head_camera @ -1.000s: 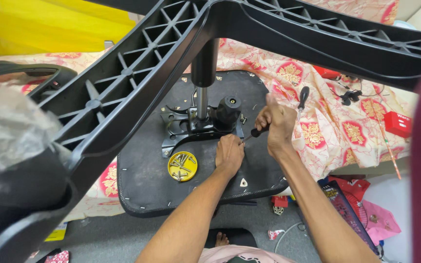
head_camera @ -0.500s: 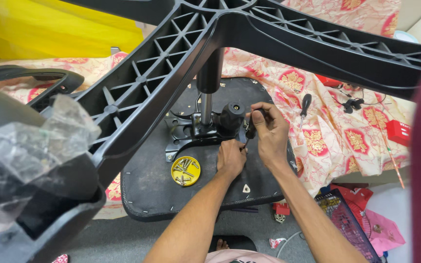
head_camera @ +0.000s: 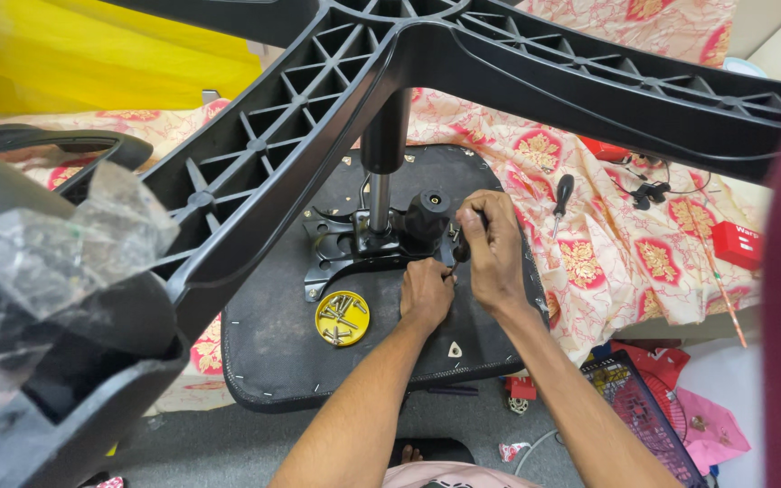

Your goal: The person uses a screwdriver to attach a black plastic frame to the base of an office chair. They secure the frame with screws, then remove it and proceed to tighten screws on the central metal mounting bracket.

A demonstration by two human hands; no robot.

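Observation:
An upturned black chair seat [head_camera: 282, 343] lies on a patterned cloth, with its black metal tilt mechanism [head_camera: 354, 248] and gas column [head_camera: 381, 163] standing up from it. The five-arm black base [head_camera: 463, 63] spreads overhead. My right hand [head_camera: 492, 248] is shut on a small dark tool at the mechanism's right side, beside the black knob [head_camera: 427, 217]. My left hand [head_camera: 427, 294] rests on the seat just below it, fingers curled at the mechanism's edge. A yellow lid [head_camera: 342, 318] holding several screws sits left of my left hand.
A black-handled screwdriver [head_camera: 562, 201] lies on the floral cloth [head_camera: 607, 244] to the right, with a red box [head_camera: 736, 244] and dark cable further right. A chair armrest wrapped in clear plastic [head_camera: 65, 262] fills the near left. Yellow fabric [head_camera: 74, 54] lies at the back left.
My right hand has moved left and in, from out at the seat's right to the mechanism by the knob. My left hand stays put. The view has shifted slightly.

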